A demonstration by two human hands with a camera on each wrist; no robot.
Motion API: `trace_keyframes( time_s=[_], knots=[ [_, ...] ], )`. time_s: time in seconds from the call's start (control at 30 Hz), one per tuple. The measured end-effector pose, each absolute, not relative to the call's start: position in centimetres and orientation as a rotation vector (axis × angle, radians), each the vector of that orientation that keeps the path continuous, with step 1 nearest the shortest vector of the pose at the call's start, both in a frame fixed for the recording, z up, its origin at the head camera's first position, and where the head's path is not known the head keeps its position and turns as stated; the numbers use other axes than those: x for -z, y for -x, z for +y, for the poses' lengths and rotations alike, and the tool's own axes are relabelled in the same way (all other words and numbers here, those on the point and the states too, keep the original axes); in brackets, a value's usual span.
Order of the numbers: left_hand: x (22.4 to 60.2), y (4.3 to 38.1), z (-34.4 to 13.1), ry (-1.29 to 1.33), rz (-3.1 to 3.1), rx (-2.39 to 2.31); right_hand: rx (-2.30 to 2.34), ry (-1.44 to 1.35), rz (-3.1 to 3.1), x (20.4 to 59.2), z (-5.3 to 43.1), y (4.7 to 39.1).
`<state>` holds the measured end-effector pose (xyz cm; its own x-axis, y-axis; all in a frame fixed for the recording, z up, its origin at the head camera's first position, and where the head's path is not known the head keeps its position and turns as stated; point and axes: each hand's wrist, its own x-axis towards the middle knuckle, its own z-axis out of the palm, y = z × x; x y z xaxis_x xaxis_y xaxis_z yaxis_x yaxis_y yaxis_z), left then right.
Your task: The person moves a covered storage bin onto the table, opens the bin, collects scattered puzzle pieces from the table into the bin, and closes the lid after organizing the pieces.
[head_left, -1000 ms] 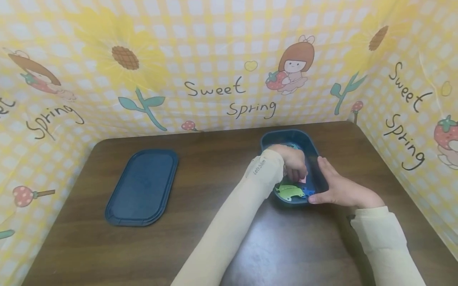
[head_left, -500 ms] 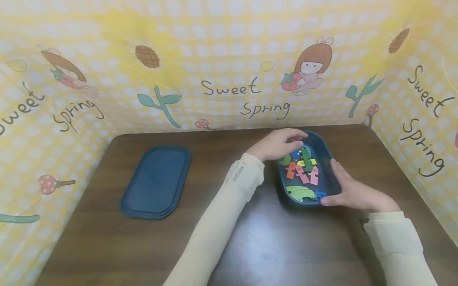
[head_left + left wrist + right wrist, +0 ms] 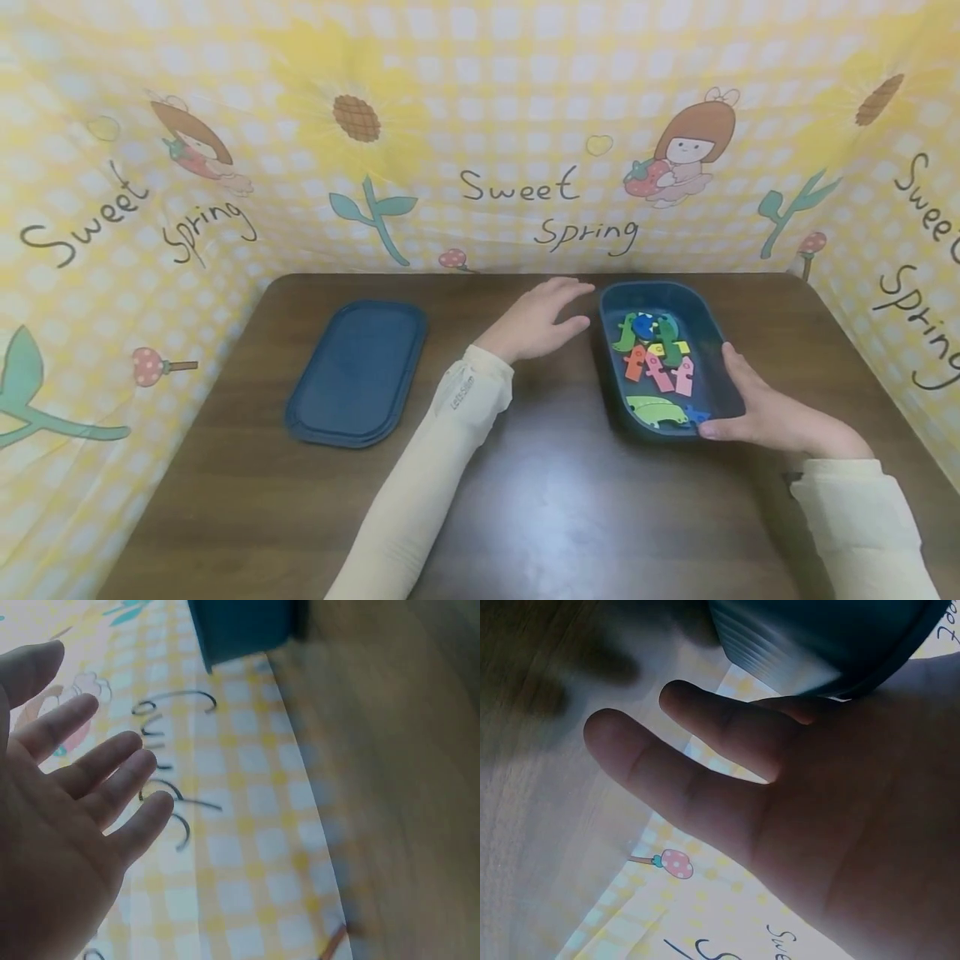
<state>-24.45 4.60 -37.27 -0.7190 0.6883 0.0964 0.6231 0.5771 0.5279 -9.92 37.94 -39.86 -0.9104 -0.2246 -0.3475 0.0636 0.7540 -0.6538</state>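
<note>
A dark blue rectangular container (image 3: 729, 392) with rounded corners stands on the right side of the table. Inside lie several flat coloured pieces: pink pieces (image 3: 684, 377) with notches, an orange piece (image 3: 635, 364), green pieces (image 3: 667, 343), and light green curved pieces (image 3: 656, 410) near the front. My right hand (image 3: 780, 417) rests against the container's right side, fingers along the wall and thumb at the near corner. In the right wrist view, two of its fingers reach out straight below the container. Just left of the container, my left hand (image 3: 536, 321) hovers with spread fingers and an empty palm.
A dark blue lid or flat tray (image 3: 356, 375) lies on the left part of the brown table (image 3: 540, 500). A yellow checked cloth (image 3: 495, 83) printed with "Sweet Spring" walls off the back and both sides.
My left hand has come out of the container and moved left, bringing the pieces into sight. My right hand stays against the container. The head view has shifted left.
</note>
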Motion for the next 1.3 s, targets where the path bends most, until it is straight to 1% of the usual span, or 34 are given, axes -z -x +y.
trace_keyframes(
  time_s=[0.33, 0.57, 0.67, 0.87, 0.97, 1.13, 1.3],
  knots=[
    [37.9, 23.8, 0.0, -1.091, 2.745, -0.793, 0.952, 0.093, 2.507, 39.7, 37.7, 9.8],
    [37.9, 23.4, -5.2, -0.977, 2.809, -0.775, 0.936, 0.17, 2.502, 39.8, 37.6, 10.5],
    [38.2, 23.2, -8.2, -0.882, 2.814, -0.789, 0.951, 0.218, 2.496, 39.8, 37.5, 10.9],
    [38.8, 23.1, -15.1, -0.58, 2.829, -0.817, 0.978, 0.276, 2.443, 39.5, 36.9, 11.9],
    [38.7, 23.2, -17.6, -0.484, 2.823, -0.873, 0.954, 0.313, 2.426, 39.0, 36.5, 12.6],
    [38.5, 23.1, -20.1, -0.367, 2.809, -0.911, 0.919, 0.397, 2.383, 38.4, 35.7, 13.9],
    [38.7, 22.9, -20.9, -0.306, 2.781, -0.858, 0.95, 0.441, 2.334, 38.3, 35.2, 14.6]
  ],
)
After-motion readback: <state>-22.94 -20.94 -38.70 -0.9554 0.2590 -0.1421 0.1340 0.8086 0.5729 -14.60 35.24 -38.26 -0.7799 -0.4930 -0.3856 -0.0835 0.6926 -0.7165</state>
